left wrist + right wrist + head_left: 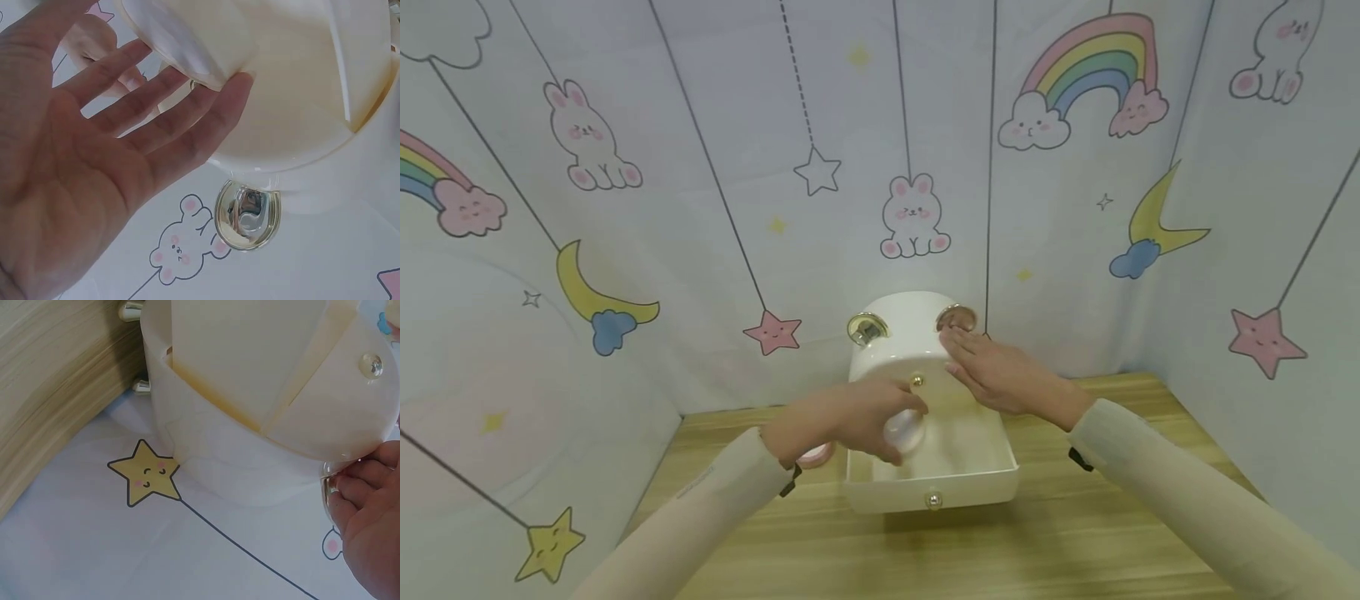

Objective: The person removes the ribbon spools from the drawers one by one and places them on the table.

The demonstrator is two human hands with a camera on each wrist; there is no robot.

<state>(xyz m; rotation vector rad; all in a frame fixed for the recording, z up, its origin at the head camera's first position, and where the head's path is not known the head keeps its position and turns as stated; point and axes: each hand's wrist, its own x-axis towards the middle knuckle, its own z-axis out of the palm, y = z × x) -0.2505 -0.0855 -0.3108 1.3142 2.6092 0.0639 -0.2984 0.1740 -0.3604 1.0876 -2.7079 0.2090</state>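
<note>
A white storage box (910, 321) with a rounded top and two gold ear-shaped pieces (249, 215) stands against the back cloth. Its lower drawer (932, 492), cream with a round knob, is pulled out toward me. Over the drawer, my left hand (868, 417) holds a small round white container (904, 432) between thumb and fingers. The container's exact kind cannot be told; its pale flat face (175, 37) shows in the left wrist view. My right hand (1000, 371) rests its fairly straight fingers against the box's right gold ear (957, 318).
A pink-rimmed round thing (816, 455) lies left of the drawer, partly covered by my left wrist. An upper knob (917, 380) sits on the box front. The wood-grain table (760, 542) is enclosed by printed cloth walls (700, 208).
</note>
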